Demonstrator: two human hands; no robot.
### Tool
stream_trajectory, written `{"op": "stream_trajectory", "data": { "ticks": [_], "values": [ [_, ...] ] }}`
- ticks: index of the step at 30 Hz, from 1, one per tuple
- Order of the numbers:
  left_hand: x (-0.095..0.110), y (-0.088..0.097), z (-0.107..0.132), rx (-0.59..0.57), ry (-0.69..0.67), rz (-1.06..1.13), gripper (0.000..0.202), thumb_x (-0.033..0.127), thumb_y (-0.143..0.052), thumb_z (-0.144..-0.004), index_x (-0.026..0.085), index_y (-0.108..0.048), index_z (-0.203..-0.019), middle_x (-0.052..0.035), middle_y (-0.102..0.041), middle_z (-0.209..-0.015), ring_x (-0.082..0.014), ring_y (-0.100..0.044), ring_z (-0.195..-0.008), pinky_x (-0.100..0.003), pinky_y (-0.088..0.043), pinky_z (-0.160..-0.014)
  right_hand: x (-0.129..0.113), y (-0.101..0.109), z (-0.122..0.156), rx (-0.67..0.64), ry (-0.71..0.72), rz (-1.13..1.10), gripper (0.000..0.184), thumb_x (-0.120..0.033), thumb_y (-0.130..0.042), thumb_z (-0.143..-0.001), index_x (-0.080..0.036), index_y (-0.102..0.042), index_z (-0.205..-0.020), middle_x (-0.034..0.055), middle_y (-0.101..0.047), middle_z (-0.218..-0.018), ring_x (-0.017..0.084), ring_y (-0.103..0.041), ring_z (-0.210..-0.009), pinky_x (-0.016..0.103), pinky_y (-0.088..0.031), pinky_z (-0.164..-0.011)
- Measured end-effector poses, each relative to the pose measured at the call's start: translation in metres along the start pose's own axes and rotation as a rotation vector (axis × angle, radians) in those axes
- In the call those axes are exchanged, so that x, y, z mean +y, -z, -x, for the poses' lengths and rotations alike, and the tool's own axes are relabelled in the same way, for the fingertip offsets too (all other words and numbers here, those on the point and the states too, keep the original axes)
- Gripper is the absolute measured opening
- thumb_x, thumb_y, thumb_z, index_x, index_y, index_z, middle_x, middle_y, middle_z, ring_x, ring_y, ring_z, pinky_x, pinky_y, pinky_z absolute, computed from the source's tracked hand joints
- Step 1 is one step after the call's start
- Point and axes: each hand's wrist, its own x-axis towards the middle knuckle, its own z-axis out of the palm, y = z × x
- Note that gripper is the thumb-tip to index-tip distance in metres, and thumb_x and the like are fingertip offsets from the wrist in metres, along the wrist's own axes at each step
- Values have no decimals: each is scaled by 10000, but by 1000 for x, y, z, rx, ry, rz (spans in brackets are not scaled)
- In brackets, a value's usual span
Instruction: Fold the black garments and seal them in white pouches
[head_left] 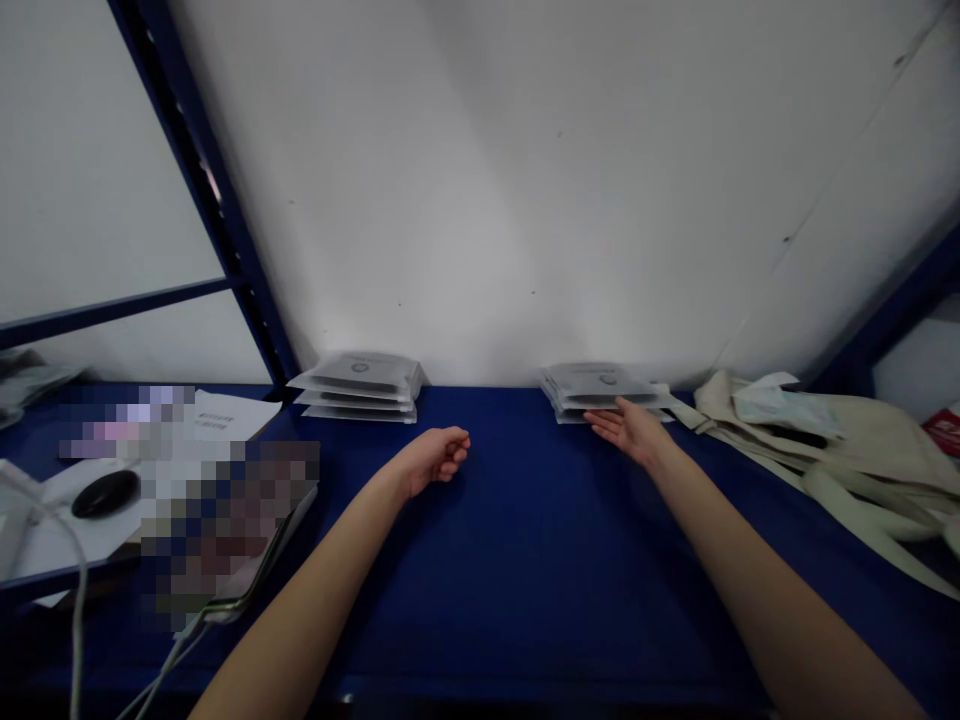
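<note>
Two stacks of flat, frosted plastic zip bags stand against the wall at the back of a blue surface (510, 580). Each top bag has a dark round logo. My left hand (433, 462) is raised over the surface, just right of and nearer than the left stack (356, 372). Its fingers are curled in, and nothing shows in them. At the front edge of the right stack (592, 380) is my right hand (626, 430), palm turned up and fingers stretched out. Whether its fingertips touch the bags I cannot tell.
A cream cloth bag (870, 440) with straps lies at the right, a crumpled packet (787, 408) on it. On the left are a black computer mouse (106, 494), white papers (244, 412), a blurred-out device and white cables (77, 620). A blue metal post (217, 200) rises behind.
</note>
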Motion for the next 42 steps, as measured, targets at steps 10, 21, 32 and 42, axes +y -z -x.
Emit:
{"op": "stream_trajectory", "data": {
  "ticks": [10, 21, 32, 42],
  "values": [
    [-7, -10, -3, 149, -87, -466, 152, 213, -448, -778, 176, -492, -637, 38, -441, -515, -73, -336, -392, -217, -202, -432, 18, -26, 21, -356, 89, 610, 173, -236, -554, -826, -129, -614, -703, 37, -636, -566, 88, -556, -413, 164, -350, -381],
    [-18, -26, 3, 419, -324, -1536, 245, 248, -364, -869, 156, -589, -904, -123, -667, -845, -260, -650, -804, -325, -453, -665, 33, -70, 54, -600, 365, 1129, 221, -220, -474, -842, -155, -580, -660, -30, -539, -502, 66, -453, -374, 201, -342, -420],
    [-15, -23, 4, 368, -349, -1580, 278, 234, -358, -876, 132, -598, -969, -138, -687, -883, -274, -669, -824, -355, -493, -691, 26, -183, 51, -675, 302, 911, 261, -220, -452, -882, -155, -569, -658, -45, -492, -471, 59, -387, -370, 207, -281, -402],
    [-16, -18, 2, 326, -374, -1537, 338, 262, -355, -881, 109, -654, -916, -155, -688, -914, -288, -663, -841, -373, -494, -710, 46, -241, 68, -712, 98, 581, 290, -176, -468, -871, -160, -462, -582, -63, -423, -454, 37, -367, -384, 168, -262, -391]
  ]
}}
